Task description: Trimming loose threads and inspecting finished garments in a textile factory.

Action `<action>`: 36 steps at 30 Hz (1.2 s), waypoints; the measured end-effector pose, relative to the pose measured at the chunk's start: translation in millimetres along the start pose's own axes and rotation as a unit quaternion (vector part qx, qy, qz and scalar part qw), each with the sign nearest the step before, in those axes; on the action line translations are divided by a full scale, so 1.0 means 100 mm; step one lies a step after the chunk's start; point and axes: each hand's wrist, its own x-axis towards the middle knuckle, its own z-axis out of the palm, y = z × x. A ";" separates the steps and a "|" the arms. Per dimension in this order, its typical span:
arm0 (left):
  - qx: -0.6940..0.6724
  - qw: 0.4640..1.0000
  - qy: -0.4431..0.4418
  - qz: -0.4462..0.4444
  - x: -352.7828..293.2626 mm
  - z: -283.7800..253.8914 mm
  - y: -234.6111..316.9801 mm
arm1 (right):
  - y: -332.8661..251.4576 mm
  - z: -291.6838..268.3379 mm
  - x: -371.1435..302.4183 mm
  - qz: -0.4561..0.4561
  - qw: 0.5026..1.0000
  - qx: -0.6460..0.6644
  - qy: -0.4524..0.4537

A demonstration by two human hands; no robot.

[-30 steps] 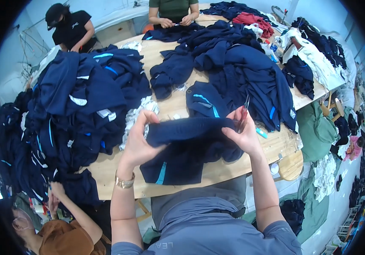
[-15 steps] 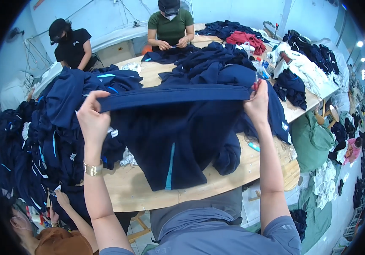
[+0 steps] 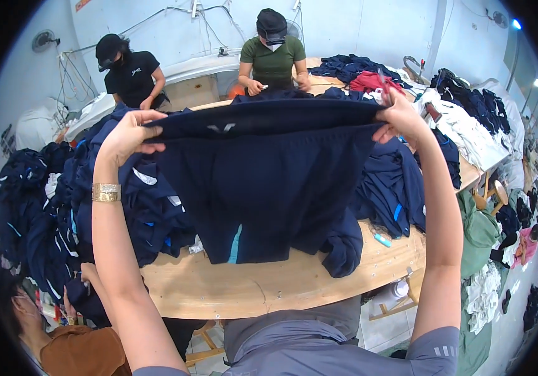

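Observation:
A pair of navy shorts (image 3: 250, 182) hangs upright before me, stretched wide by its waistband. My left hand (image 3: 130, 135) pinches one end of the band, and my right hand (image 3: 403, 119) grips the other. A small pale mark shows inside the band, and a light-blue strip runs up from the hem at the lower left. Something small and red, partly hidden, shows at the fingers of my right hand; its kind is unclear.
Piles of navy garments (image 3: 43, 219) surround the wooden table (image 3: 219, 291). White cloth (image 3: 457, 125) and a red garment (image 3: 371, 81) lie at the far right. Two people work across the table; another in a brown top (image 3: 84, 354) is at lower left. A light-blue marker-like object (image 3: 382, 240) lies at right.
My hands have moved farther apart and the waistband has opened, showing its inside and the pale mark. The view has shifted a little; the hands across the table have moved.

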 end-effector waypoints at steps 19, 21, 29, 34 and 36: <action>0.177 0.984 0.021 -0.013 -2.33 2.21 -2.43 | 2.74 1.41 -2.50 0.073 0.988 -0.117 0.072; 0.178 0.982 -0.025 -0.053 -2.34 2.23 -2.39 | 2.82 1.47 -2.63 0.112 0.983 -0.129 0.069; 0.169 0.978 -0.121 0.022 -1.89 2.31 -1.62 | 2.72 1.58 -2.73 0.034 0.989 -0.084 0.113; -0.147 0.937 -0.312 -0.047 -1.67 3.14 -1.55 | 2.58 1.66 -2.72 0.019 0.987 -0.070 0.147; -0.176 0.971 -0.162 -0.027 -1.42 3.53 -1.67 | 2.57 1.71 -2.73 -0.011 0.985 -0.039 0.167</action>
